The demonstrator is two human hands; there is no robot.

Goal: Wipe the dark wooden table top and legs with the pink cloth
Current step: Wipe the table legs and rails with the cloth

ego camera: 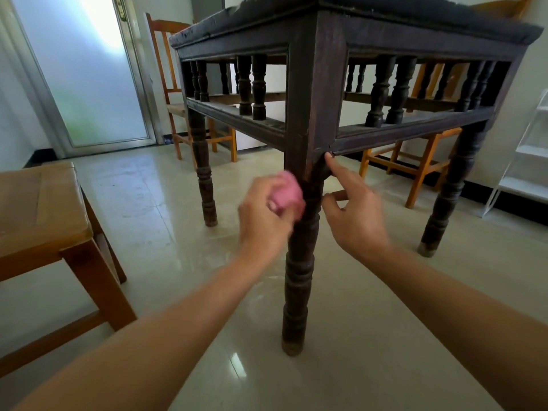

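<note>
Your left hand grips the bunched pink cloth against the table's near leg. Your right hand holds nothing, forefinger on the rail corner. Stool left, chairs behind, white rack right. Cloth blurred, half behind fingers; table top cut off.

The bunched pink cloth presses against the dark wooden table's nearest turned leg.

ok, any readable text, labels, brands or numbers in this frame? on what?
None. No text, label or number shows on the table, cloth, door, near chair or rack.
</note>
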